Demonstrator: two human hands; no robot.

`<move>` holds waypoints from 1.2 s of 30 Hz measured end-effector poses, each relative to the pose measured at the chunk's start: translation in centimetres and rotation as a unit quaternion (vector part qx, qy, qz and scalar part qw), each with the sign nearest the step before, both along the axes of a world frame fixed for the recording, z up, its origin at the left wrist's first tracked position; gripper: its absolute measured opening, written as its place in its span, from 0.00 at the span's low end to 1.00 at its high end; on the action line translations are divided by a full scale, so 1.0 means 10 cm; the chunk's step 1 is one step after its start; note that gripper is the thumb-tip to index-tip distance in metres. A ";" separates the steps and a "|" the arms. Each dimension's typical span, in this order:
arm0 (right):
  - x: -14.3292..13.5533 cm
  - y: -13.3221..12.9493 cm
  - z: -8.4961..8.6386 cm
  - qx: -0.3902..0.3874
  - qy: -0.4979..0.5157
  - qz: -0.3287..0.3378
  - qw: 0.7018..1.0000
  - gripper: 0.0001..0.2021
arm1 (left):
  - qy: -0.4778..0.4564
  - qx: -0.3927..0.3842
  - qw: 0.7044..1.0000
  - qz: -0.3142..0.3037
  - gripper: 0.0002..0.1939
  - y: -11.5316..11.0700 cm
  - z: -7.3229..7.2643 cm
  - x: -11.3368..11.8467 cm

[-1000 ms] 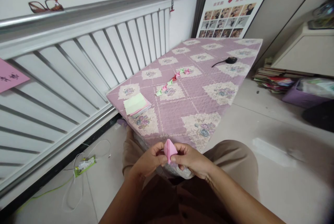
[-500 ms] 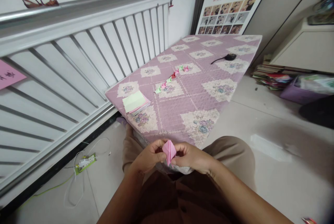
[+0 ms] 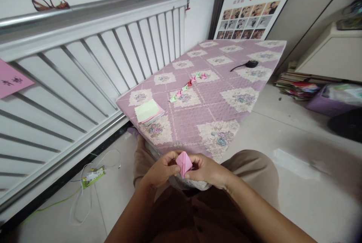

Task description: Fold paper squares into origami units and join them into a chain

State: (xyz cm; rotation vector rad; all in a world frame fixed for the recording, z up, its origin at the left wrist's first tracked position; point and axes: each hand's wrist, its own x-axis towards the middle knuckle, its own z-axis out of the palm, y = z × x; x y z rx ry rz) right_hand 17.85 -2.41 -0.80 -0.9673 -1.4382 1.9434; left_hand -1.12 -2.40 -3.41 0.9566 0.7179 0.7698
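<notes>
Between my two hands, just off the near edge of the table, is a pink folded paper, diamond-shaped with a crease down its middle. My left hand pinches its left side between thumb and fingers. On the other side my right hand grips its right and lower edge, fingers curled. Farther off, a crooked row of small folded paper pieces in green, pink and red lies on the purple flowered tablecloth. A stack of square paper sheets, pale green on top, rests at the table's left edge.
A black object with a thin tail lies on the far right of the table. A white radiator runs along the left wall, with glasses above it. A power strip with cables sits on the floor.
The pink folded paper has turned slightly and its right face shows wider now. Both hands keep their hold in nearly the same place. The view has shifted a little.
</notes>
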 end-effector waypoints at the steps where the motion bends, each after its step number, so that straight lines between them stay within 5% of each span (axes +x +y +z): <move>1: 0.00 0.00 0.01 0.002 -0.001 -0.002 1.000 0.08 | -0.003 0.001 1.000 0.001 0.25 0.00 -0.01 0.00; 11: -0.02 0.02 0.01 -0.030 0.059 -0.026 0.997 0.14 | 0.013 0.007 1.000 0.009 0.19 0.00 0.00 0.02; 20: 0.10 0.02 -0.15 -0.094 0.109 -0.046 0.989 0.16 | -0.010 -0.015 0.999 0.033 0.23 -0.01 0.06 0.01; 26: 0.13 0.04 -0.08 -0.004 0.059 -0.050 0.997 0.15 | 0.009 0.033 0.999 0.008 0.17 -0.01 0.11 -0.03; 32: 0.23 0.10 0.16 0.204 -0.060 -0.011 0.977 0.14 | 0.154 0.141 0.978 -0.011 0.08 0.00 0.33 -0.11; 36: 0.27 0.09 0.20 0.197 -0.111 0.029 0.974 0.13 | 0.226 0.185 0.956 -0.020 0.02 0.00 0.43 -0.12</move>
